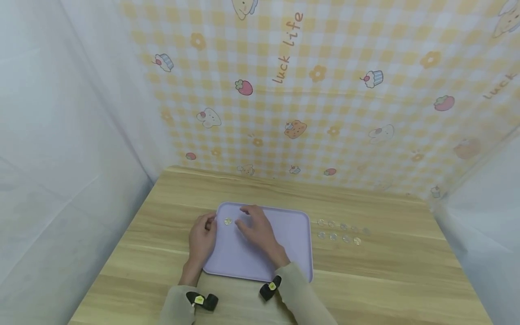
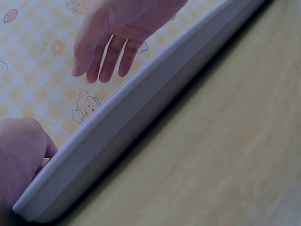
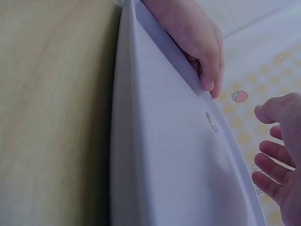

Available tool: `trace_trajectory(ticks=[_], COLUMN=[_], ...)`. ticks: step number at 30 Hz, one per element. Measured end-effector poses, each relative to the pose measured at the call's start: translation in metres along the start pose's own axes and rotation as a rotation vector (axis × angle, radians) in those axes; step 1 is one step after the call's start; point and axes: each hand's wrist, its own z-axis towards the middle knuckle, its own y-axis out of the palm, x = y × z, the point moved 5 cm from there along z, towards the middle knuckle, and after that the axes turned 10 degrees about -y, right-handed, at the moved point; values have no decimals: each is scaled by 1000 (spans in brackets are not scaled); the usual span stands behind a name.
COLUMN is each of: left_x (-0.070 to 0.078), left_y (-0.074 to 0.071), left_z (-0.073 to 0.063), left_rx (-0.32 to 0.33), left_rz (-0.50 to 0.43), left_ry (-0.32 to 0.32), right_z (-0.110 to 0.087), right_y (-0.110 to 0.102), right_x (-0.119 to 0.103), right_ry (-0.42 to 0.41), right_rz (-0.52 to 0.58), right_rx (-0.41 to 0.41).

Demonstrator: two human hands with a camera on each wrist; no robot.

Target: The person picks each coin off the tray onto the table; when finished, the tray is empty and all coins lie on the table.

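Observation:
A shallow lavender tray (image 1: 260,266) lies on the wooden table. One small shiny coin-like disc (image 1: 228,221) sits on it near the far left corner. My left hand (image 1: 202,239) grips the tray's left rim with its fingers curled, as the right wrist view also shows. My right hand (image 1: 260,230) hovers over the tray to the right of the disc, fingers spread and relaxed around nothing. In the left wrist view, the right hand's fingers (image 2: 111,59) hang apart above the rim.
To the right of the tray, several similar discs (image 1: 333,236) lie on the wooden table (image 1: 398,271) in two rows, some looking almost clear. A yellow checked cloth (image 1: 341,104) hangs behind the table. White sheets (image 1: 73,171) close off the sides.

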Motion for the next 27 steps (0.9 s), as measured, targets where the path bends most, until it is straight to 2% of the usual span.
trace_trajectory(ticks=[5, 14, 19, 27], left_x=[0, 1, 0, 1], left_y=[-1, 0, 1, 1], left_z=[1, -1, 0, 0], left_rx=[10, 12, -1, 8], left_rz=[10, 22, 29, 34], left_ry=[18, 19, 1, 10], right_z=[6, 8, 8, 9], right_y=[7, 18, 22, 28], right_x=[-2, -9, -7, -7], right_ry=[-5, -71, -69, -63], right_rz=[-1, -41, -78, -122], right_rx=[-17, -44, -41, -50])
